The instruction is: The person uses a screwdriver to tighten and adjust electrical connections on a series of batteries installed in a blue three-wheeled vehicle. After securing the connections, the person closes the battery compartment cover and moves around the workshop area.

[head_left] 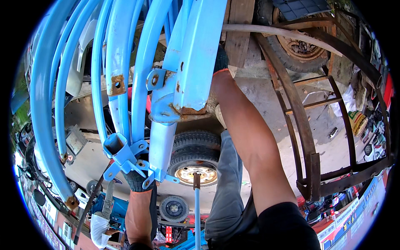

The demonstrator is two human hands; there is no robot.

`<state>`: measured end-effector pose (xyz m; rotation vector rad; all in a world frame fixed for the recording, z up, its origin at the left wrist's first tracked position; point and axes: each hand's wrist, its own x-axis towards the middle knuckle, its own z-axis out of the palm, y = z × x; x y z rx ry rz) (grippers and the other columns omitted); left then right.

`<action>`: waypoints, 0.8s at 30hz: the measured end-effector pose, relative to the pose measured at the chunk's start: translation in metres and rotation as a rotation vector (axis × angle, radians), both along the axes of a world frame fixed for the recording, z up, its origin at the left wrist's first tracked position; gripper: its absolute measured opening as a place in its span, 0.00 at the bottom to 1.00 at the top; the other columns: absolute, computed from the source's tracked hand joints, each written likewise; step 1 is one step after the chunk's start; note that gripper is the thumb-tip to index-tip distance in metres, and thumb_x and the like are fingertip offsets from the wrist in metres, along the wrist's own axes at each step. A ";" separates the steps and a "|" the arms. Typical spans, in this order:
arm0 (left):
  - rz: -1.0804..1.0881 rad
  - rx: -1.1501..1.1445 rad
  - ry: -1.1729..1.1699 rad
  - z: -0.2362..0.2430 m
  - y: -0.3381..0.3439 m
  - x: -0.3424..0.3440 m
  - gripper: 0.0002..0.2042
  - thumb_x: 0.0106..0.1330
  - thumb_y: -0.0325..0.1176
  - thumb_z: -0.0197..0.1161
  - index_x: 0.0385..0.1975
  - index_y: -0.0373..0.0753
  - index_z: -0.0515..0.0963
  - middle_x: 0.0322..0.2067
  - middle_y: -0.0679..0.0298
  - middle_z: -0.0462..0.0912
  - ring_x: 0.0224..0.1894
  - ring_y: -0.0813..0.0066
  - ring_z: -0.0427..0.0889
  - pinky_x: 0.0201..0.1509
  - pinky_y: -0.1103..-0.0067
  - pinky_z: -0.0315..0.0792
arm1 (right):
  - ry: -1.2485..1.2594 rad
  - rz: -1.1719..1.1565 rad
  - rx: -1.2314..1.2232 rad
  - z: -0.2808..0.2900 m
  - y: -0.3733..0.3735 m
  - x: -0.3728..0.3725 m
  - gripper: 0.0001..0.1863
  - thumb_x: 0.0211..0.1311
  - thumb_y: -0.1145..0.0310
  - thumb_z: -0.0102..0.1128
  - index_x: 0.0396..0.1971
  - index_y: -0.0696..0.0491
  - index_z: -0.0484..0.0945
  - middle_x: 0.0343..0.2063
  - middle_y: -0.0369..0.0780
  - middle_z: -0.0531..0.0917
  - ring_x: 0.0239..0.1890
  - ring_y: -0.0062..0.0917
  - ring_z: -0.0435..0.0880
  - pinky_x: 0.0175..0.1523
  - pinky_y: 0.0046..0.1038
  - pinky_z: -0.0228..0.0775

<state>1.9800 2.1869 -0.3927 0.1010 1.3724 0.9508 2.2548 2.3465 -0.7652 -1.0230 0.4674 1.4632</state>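
Note:
A large blue metal frame [200, 50] of straight and curved square tubes fills the upper left, its paint chipped and rusty at the ends. My left hand [139, 180], in a dark knit glove, is closed on the frame's lower end, just below a square socket with bolt tabs [118, 150]. The tabs cover part of its fingers. Further up, my right hand [221, 60], in a dark glove with an orange cuff, presses against the right edge of the widest beam. That beam hides its fingers.
A rusty brown frame [310, 137] stands to the right, near an old wheel [300, 37]. Below the blue frame are stacked tyres [196, 154], a smaller wheel [173, 208] and an upright blue rod [197, 216]. Another person in a white top [99, 231] is at lower left.

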 end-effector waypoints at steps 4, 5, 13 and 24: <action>-0.094 0.000 0.212 -0.015 -0.022 -0.022 0.30 0.75 0.63 0.51 0.65 0.46 0.73 0.59 0.59 0.82 0.59 0.59 0.83 0.61 0.57 0.80 | -0.073 -0.057 -0.027 0.037 0.034 0.007 0.19 0.75 0.61 0.57 0.61 0.51 0.77 0.58 0.41 0.80 0.60 0.34 0.77 0.63 0.42 0.77; -0.092 0.019 0.157 -0.008 -0.019 -0.018 0.30 0.75 0.62 0.52 0.65 0.46 0.72 0.59 0.59 0.82 0.59 0.60 0.83 0.62 0.58 0.79 | -0.132 0.032 0.018 0.036 0.036 0.012 0.17 0.75 0.60 0.58 0.58 0.50 0.78 0.55 0.39 0.81 0.57 0.33 0.78 0.61 0.41 0.77; 0.032 0.049 0.067 -0.002 -0.009 -0.002 0.29 0.76 0.60 0.53 0.64 0.44 0.73 0.58 0.58 0.82 0.58 0.60 0.83 0.62 0.60 0.79 | 0.156 -0.216 0.125 0.083 0.043 0.026 0.08 0.75 0.58 0.61 0.37 0.44 0.81 0.29 0.32 0.80 0.33 0.25 0.77 0.39 0.28 0.71; 0.084 0.031 0.113 -0.003 -0.004 -0.002 0.29 0.76 0.59 0.54 0.64 0.43 0.73 0.57 0.56 0.83 0.56 0.58 0.84 0.60 0.58 0.80 | -0.322 -0.069 -0.144 0.110 0.019 0.014 0.15 0.66 0.59 0.70 0.44 0.52 0.80 0.36 0.36 0.82 0.34 0.24 0.79 0.40 0.27 0.73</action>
